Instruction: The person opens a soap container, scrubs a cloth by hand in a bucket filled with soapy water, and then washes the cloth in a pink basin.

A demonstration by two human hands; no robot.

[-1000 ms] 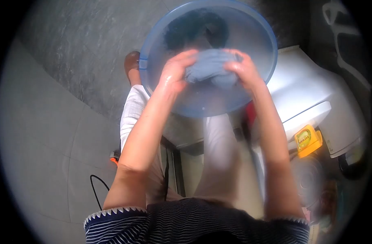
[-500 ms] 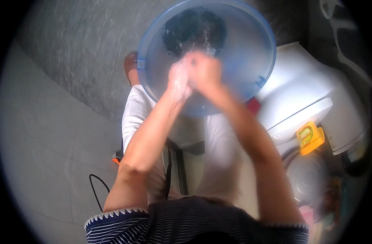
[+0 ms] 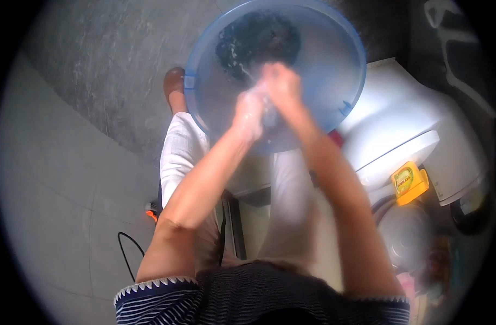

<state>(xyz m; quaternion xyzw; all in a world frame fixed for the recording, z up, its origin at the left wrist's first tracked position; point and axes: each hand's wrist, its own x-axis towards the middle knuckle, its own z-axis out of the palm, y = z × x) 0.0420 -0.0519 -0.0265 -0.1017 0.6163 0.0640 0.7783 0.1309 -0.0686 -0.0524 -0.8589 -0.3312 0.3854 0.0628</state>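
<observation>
A wide, bluish translucent basin holds water and a dark green mass, possibly wet cloth, on its far side. Over the basin my two hands are pressed together. My left hand looks wet and soapy, its fingers curled. Up against it, my right hand is closed too, blurred by motion. A pale, smeared patch shows between them; whether it is foam or pale fabric I cannot tell. What the fingers grip, if anything, is hidden.
To the right stands a white appliance-like cabinet with a yellow box by its edge. Below that is a round, pale metallic lid or pan. A black cable lies on the grey floor at left.
Both hands have shifted slightly, the left hand to the right and the right hand a little right, still pressed together. The dark mass's surface shows different ripples or foam.
</observation>
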